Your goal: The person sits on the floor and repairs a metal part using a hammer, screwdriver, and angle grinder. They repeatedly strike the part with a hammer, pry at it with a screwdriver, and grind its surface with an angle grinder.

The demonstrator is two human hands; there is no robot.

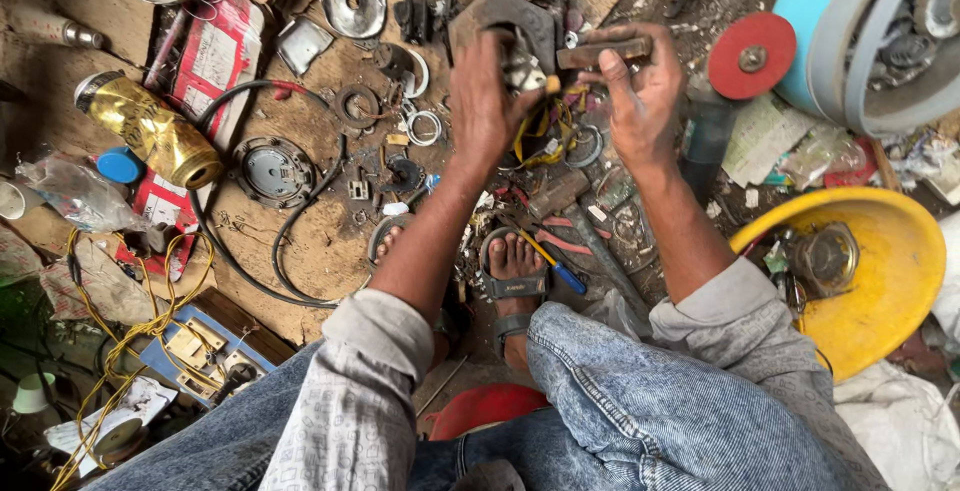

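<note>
The left hand point(487, 91) has its grip clenched around a grey metal part point(505, 19). Just right of that part, the right hand point(638, 91) pinches a rusty bar point(604, 51).

Light: you work in even, soft daylight.
Shadows: faint, short.
Glare: on the brass can point(150, 129).
Focus: sharp centre; your jeans point(640, 401) slightly soft.
Edges: wide-angle stretch.
</note>
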